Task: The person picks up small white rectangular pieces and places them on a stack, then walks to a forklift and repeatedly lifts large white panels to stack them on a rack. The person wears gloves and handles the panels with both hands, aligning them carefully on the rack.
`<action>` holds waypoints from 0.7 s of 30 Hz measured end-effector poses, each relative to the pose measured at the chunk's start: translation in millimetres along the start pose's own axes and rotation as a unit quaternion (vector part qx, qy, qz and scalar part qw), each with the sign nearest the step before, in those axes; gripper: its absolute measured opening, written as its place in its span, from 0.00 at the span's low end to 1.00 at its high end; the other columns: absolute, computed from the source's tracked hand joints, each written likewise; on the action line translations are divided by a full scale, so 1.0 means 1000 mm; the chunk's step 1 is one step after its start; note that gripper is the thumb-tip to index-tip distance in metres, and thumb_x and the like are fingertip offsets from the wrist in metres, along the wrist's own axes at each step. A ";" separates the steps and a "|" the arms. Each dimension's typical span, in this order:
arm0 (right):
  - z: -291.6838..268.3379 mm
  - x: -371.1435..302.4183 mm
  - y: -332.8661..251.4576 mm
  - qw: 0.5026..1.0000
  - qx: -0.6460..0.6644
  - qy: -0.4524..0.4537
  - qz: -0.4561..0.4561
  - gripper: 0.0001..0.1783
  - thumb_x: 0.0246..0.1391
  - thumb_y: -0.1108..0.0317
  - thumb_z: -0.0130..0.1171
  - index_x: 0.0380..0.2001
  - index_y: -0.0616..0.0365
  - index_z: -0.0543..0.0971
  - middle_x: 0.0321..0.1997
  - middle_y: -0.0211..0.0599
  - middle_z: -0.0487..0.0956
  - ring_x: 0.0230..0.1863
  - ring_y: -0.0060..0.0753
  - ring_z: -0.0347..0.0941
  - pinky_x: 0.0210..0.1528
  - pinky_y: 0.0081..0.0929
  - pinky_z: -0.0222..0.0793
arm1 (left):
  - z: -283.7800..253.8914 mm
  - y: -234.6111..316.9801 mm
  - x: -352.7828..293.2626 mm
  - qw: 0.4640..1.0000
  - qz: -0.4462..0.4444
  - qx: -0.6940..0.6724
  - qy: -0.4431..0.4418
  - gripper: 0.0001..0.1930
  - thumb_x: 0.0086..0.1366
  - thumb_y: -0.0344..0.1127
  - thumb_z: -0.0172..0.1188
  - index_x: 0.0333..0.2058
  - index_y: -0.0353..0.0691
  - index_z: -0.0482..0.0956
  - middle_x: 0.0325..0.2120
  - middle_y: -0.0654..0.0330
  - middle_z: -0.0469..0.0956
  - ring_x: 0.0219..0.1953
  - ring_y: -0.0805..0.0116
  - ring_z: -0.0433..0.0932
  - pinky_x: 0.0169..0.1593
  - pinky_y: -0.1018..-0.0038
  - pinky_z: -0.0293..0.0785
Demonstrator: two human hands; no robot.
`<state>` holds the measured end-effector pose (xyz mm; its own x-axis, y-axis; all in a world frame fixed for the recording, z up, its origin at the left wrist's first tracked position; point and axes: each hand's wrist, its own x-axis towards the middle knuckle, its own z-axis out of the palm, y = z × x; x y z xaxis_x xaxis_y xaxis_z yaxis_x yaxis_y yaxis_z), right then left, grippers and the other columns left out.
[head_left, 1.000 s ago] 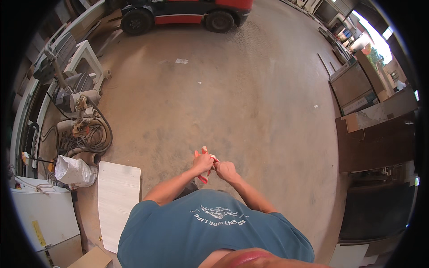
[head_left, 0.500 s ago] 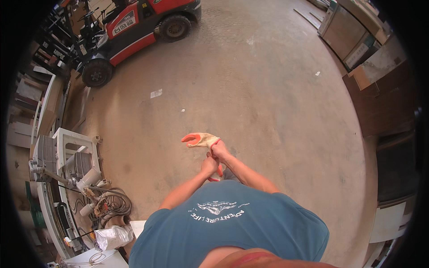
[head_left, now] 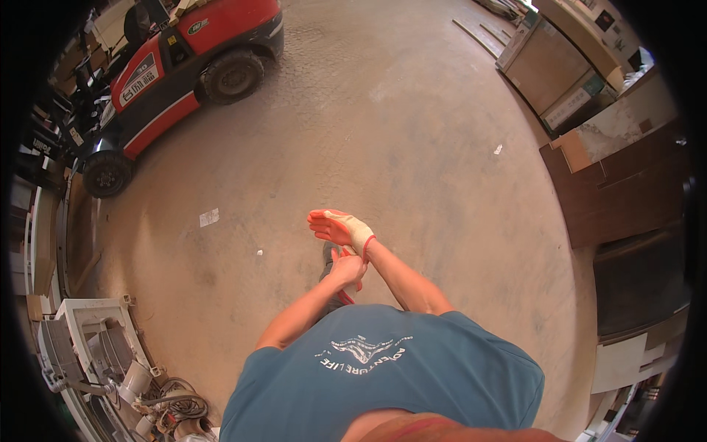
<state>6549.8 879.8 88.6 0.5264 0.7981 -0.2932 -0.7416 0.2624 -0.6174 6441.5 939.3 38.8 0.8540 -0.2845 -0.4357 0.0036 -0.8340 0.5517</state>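
Observation:
My right hand (head_left: 337, 228) wears a work glove with an orange coated palm and a cream back (head_left: 362, 234). Its fingers are stretched out, and the red-edged cuff sits round my wrist. Bare and closed, my left hand (head_left: 349, 269) is at the underside of that cuff. Parts of a second orange and cream glove (head_left: 349, 292) show around my left hand, which appears to grip it; most of this glove is hidden. Below my hands, a dark shoe and trouser leg (head_left: 328, 258) show partly.
A red and black forklift (head_left: 158, 81) stands at the far left. Near left is a white-framed machine (head_left: 96, 317) with a coiled hose (head_left: 180, 404). Stacked boards and panels (head_left: 618, 184) line the right side. A paper scrap (head_left: 209, 217) lies on the concrete floor (head_left: 412, 169).
My right hand has gone fully into the glove, and its fingers have straightened. My left hand has stayed near the right wrist. The view has shifted, with the forklift now farther left.

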 end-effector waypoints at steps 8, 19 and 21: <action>-0.139 0.049 -0.212 0.937 -0.122 0.328 -0.017 0.25 0.67 0.47 0.61 0.59 0.51 0.80 0.60 0.36 0.82 0.60 0.33 0.78 0.65 0.35 0.70 | -0.160 0.070 0.231 0.961 0.203 0.015 -0.189 0.23 0.69 0.46 0.48 0.34 0.31 0.83 0.33 0.34 0.83 0.38 0.33 0.83 0.45 0.44 0.77; -0.360 0.125 -0.499 0.960 0.029 0.256 -0.109 0.30 0.69 0.43 0.57 0.59 0.59 0.81 0.56 0.40 0.84 0.57 0.40 0.80 0.60 0.40 0.75 | -0.321 0.170 0.589 0.866 0.387 0.106 -0.299 0.24 0.69 0.47 0.52 0.24 0.30 0.81 0.25 0.39 0.82 0.29 0.38 0.82 0.37 0.49 0.76; -0.376 0.145 -0.573 0.977 -0.011 0.203 -0.067 0.31 0.69 0.42 0.57 0.51 0.63 0.84 0.51 0.44 0.86 0.53 0.40 0.83 0.60 0.40 0.76 | -0.383 0.190 0.648 0.875 0.385 0.114 -0.273 0.23 0.70 0.48 0.53 0.26 0.32 0.81 0.24 0.42 0.81 0.29 0.41 0.81 0.36 0.49 0.74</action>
<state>7207.8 641.0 125.3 0.7429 0.4760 -0.4707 -0.6478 0.3338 -0.6848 7194.9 777.9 133.3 0.1829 -0.9342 -0.3064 -0.6192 -0.3515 0.7021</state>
